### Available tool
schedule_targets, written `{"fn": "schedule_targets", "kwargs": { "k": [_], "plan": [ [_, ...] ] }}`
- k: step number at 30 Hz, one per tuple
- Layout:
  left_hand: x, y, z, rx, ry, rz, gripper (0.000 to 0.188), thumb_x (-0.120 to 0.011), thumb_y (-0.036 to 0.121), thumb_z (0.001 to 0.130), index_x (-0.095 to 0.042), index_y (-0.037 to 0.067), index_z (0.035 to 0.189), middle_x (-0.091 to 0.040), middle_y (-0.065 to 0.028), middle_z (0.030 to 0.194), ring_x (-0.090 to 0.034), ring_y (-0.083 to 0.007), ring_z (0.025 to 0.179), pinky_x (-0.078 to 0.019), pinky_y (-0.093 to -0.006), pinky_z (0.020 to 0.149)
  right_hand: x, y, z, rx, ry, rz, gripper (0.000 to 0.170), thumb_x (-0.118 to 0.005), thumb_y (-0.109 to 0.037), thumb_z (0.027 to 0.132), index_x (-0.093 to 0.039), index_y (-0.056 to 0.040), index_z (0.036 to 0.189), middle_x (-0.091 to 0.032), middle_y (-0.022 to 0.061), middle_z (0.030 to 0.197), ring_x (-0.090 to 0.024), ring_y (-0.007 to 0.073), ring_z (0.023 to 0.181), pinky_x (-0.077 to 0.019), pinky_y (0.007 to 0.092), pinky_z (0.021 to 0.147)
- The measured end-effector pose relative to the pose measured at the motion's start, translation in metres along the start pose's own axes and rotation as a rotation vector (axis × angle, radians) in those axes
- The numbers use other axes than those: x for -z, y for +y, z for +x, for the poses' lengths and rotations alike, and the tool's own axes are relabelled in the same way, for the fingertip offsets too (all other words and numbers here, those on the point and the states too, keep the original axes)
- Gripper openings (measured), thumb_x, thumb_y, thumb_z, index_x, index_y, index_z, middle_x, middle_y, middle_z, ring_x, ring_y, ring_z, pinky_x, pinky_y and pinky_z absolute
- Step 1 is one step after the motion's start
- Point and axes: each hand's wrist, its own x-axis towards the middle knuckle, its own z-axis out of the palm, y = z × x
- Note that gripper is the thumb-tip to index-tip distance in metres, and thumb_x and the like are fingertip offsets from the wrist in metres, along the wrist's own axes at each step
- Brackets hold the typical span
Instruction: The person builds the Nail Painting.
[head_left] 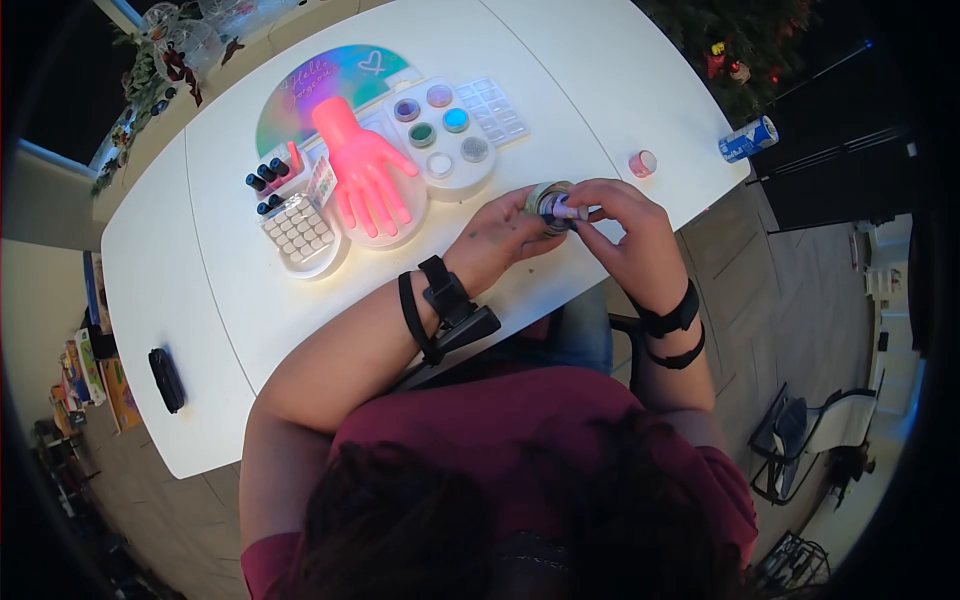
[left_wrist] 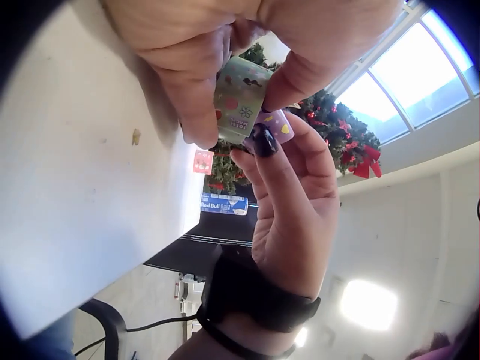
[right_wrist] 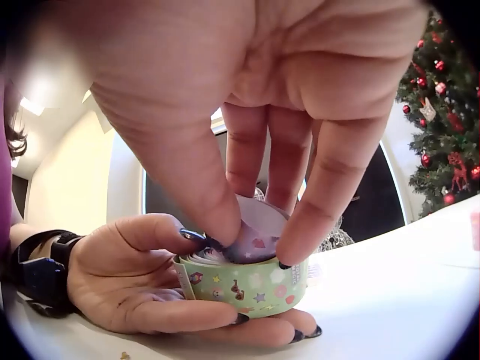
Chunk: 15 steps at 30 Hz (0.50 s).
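My left hand [head_left: 497,238] holds a light green roll of printed stickers [right_wrist: 255,289] over the table's near edge. In the right wrist view its fingers support the roll from below, with the thumb at the upper rim. My right hand [head_left: 638,238] pinches a smaller purple printed roll [right_wrist: 253,244] between thumb and fingers at the green roll's open top. The purple roll stands partly inside the green one, its lower part hidden. In the left wrist view the green roll overlaps the purple roll [left_wrist: 280,126]. Dark polish shows on the nails.
On the white table [head_left: 560,120] a pink model hand [head_left: 368,165] stands beside a round tray of glitter pots [head_left: 456,121]. Dark-capped polish bottles [head_left: 263,178] and a white studded block [head_left: 298,228] sit left. A pink roll [head_left: 642,163] and blue can [head_left: 748,139] are right.
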Motion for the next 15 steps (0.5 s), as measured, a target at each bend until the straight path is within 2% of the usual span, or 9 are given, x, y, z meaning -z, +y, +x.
{"fn": "schedule_targets", "kwargs": {
  "k": [2,5,11,15],
  "plan": [
    [-0.001,0.000,0.000,-0.007,-0.006,0.020,0.046,-0.053,0.009,0.109,-0.049,0.002,0.154,-0.061,-0.0082,0.144,-0.062,-0.0172,0.135,-0.0500,-0.0389,0.122,-0.002,0.002,-0.001,0.047,0.016,-0.052,0.023,-0.075,0.002,0.091,-0.073,-0.0040,0.113,-0.076,0.0129,0.113,-0.074,0.0329,0.102,-0.0601,0.0385,0.087],
    [-0.001,0.000,0.000,-0.002,-0.017,0.042,0.045,-0.053,0.009,0.110,-0.049,0.002,0.154,-0.061,-0.0077,0.143,-0.061,-0.0158,0.134,-0.0505,-0.0382,0.122,-0.003,-0.002,-0.001,0.065,0.017,-0.119,0.021,-0.073,0.002,0.091,-0.072,-0.0036,0.111,-0.075,0.0145,0.113,-0.072,0.0376,0.104,-0.0589,0.0418,0.089],
    [0.004,-0.005,0.004,-0.014,-0.032,0.043,0.046,-0.053,0.011,0.110,-0.048,0.003,0.155,-0.060,-0.0054,0.142,-0.061,-0.0140,0.134,-0.0516,-0.0369,0.120,-0.007,-0.016,-0.002,0.085,0.011,-0.242,0.019,-0.070,0.002,0.092,-0.071,-0.0036,0.110,-0.073,0.0157,0.117,-0.071,0.0391,0.103,-0.0584,0.0435,0.089],
    [0.004,-0.005,0.002,-0.012,-0.024,0.059,0.047,-0.053,0.011,0.111,-0.047,0.005,0.157,-0.060,-0.0039,0.143,-0.060,-0.0134,0.134,-0.0512,-0.0361,0.120,-0.009,-0.020,-0.003,0.035,-0.009,-0.126,0.020,-0.070,0.000,0.093,-0.072,-0.0036,0.113,-0.072,0.0162,0.119,-0.072,0.0386,0.103,-0.0593,0.0433,0.088]
  ]
}}
